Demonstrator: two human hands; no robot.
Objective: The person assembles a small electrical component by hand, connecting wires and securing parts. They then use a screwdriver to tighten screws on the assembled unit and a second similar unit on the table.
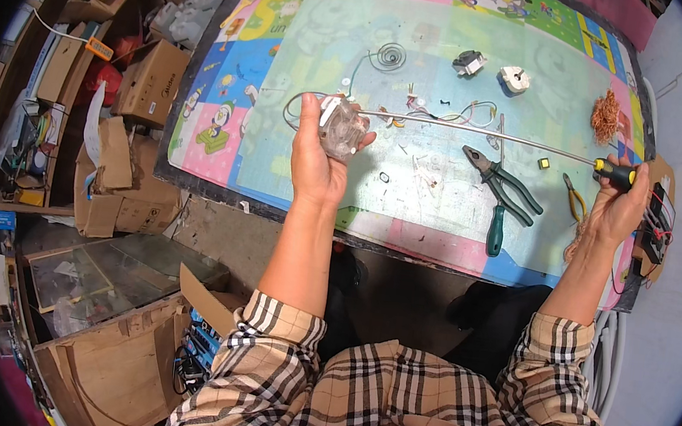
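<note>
The left hand (320, 157) has its grip closed around a small clear plastic part (342, 126), lifted above the desk (195, 173). The right hand (620, 205) is closed around the black-and-yellow handle of a long screwdriver (482, 133).

The screwdriver is the landmark. Its shaft lies nearly level, running leftward from the right hand and rising a little, and its tip appears to meet the upper right side of the part, though I cannot tell whether it is seated in a screw. So the part lies at the far left end of the screwdriver, well apart from the right hand, in line with the long axis. The left hand is the nearer one to the tip.

Below the shaft, on the desk, lie green-handled pliers (500, 188); just right of them, smaller yellow-handled pliers (573, 197). Above the handle end sits a copper wire clump (606, 116).
</note>
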